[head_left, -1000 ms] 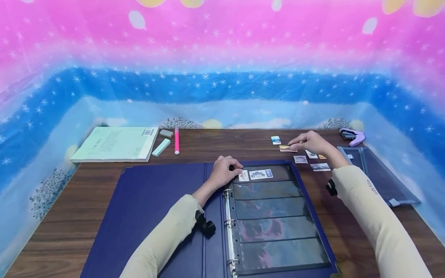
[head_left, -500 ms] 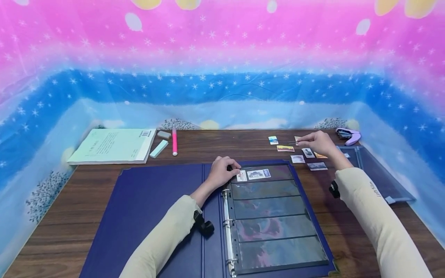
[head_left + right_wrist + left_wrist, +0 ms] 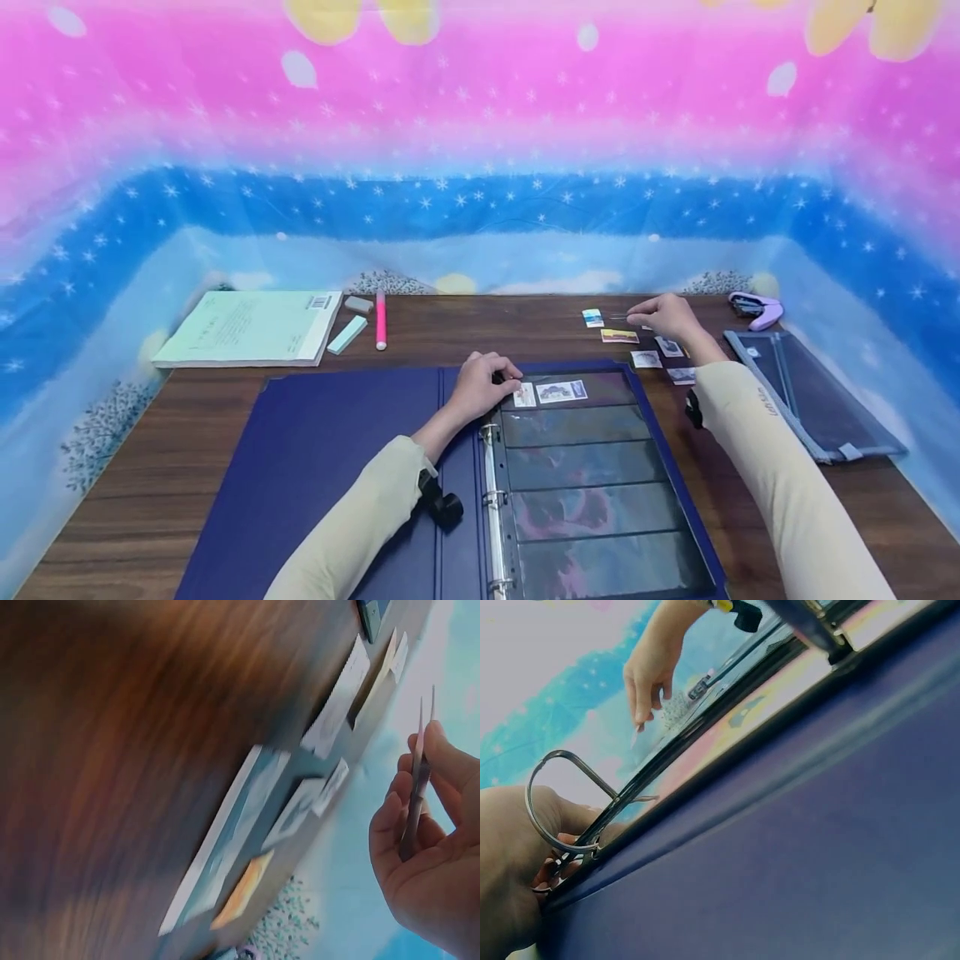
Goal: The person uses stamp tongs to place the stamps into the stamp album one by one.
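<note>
My right hand (image 3: pixel 667 319) grips a pair of tweezers (image 3: pixel 418 791) over the far right of the table. Their two tips stand apart with nothing between them in the right wrist view. Just left of the tips lies a blue-and-white stamp (image 3: pixel 592 317), with a yellow-and-red stamp (image 3: pixel 619 336) nearer. Several more stamps lie below the hand, among them a pale one (image 3: pixel 646 359). My left hand (image 3: pixel 483 386) pinches the top left edge of a black stamp album page (image 3: pixel 573 425). In its top pocket sit a small stamp (image 3: pixel 524 395) and a wider stamp (image 3: pixel 561 391).
The blue ring binder (image 3: pixel 352 467) lies spread across the table. At the back left are a pale green book (image 3: pixel 247 329), two erasers, one light green (image 3: pixel 347 335), and a pink marker (image 3: pixel 381 321). A purple stapler (image 3: pixel 757 310) and a mesh zip pouch (image 3: pixel 817 396) are at the right.
My right hand has lifted from the yellow stamp, moved right, then back left toward the blue-and-white stamp with the tweezers. The left hand stays at the page's edge.
</note>
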The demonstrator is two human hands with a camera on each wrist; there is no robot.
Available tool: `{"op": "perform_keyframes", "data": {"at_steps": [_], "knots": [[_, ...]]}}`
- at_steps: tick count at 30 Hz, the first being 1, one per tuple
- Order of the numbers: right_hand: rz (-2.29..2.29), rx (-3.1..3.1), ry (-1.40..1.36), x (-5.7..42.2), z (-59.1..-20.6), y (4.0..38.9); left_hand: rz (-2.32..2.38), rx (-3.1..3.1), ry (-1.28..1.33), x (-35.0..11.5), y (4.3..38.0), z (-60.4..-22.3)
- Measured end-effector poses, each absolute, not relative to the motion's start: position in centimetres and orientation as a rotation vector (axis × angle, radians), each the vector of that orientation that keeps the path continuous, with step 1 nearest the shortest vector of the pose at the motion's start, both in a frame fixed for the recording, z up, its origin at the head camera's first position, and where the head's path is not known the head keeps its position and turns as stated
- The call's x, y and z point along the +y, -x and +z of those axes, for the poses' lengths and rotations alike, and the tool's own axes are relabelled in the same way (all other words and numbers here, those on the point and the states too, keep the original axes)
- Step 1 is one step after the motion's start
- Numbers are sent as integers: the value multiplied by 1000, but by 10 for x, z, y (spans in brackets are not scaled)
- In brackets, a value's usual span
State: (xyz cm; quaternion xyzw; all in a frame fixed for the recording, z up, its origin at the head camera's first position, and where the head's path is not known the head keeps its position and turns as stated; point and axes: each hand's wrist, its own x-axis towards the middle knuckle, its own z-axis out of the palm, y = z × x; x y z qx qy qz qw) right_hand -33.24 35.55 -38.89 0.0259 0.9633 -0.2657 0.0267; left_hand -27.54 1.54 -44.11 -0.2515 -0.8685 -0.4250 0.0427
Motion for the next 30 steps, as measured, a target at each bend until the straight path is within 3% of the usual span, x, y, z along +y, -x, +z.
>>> {"op": "perform_keyframes", "data": {"at_steps": [30], "knots": [[-653,2981,-227,323,-392,357,-1262,-2670,790,14,276,-442]]}}
